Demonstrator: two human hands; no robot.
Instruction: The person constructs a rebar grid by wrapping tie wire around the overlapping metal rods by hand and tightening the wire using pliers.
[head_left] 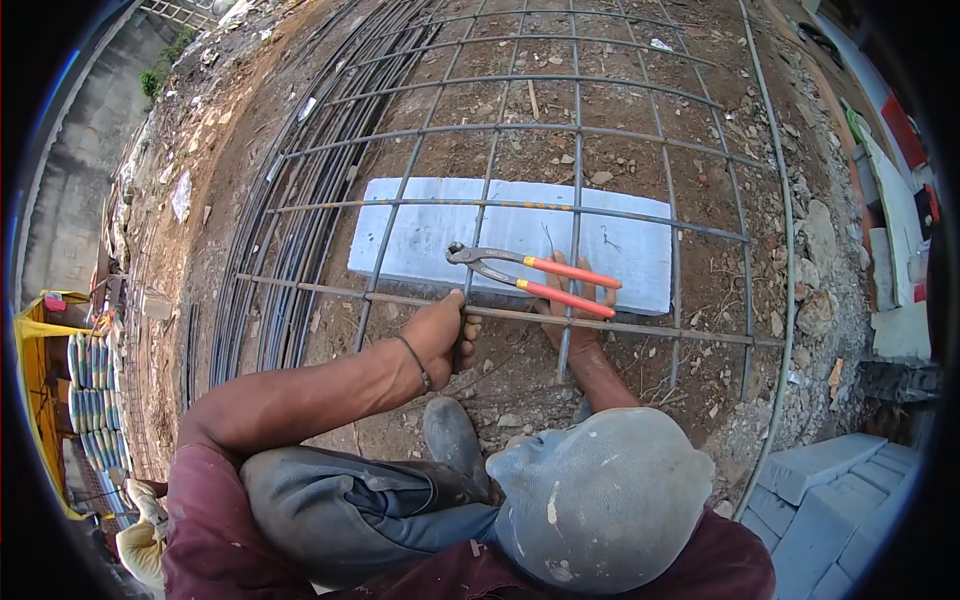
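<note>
One dusty cap [610, 500]: nearest, with a maroon sleeve [210, 530] to its left and a grey boot [455, 435] just beyond.
Left hand [440, 332]: its grip is clamped on the near end of a lengthwise bar [478, 225], right where that meets the nearest crosswise bar [330, 290].
Right hand [585, 336]: by the next lengthwise bar, partly covered by the pincers [550, 265]; I cannot tell whether its grip is closed.
Crossing: best pinned firmly under the left thumb, both bars square, so that neither rolls or slides.
Pincer handles: red, spread apart, lying over the grid; a knock could probably tip them off, so fingers should move gently there.
Pale block [430, 225]: on the soil beneath the grid; working above it likely leaves fingers some room below the steel.
Grid [540, 126]: spreads away past the block; sighting along its far bars should help judge spacing.
Bar bundle [268, 240]: on the left, running into the distance.
Grey wall [95, 170]: far left.
</note>
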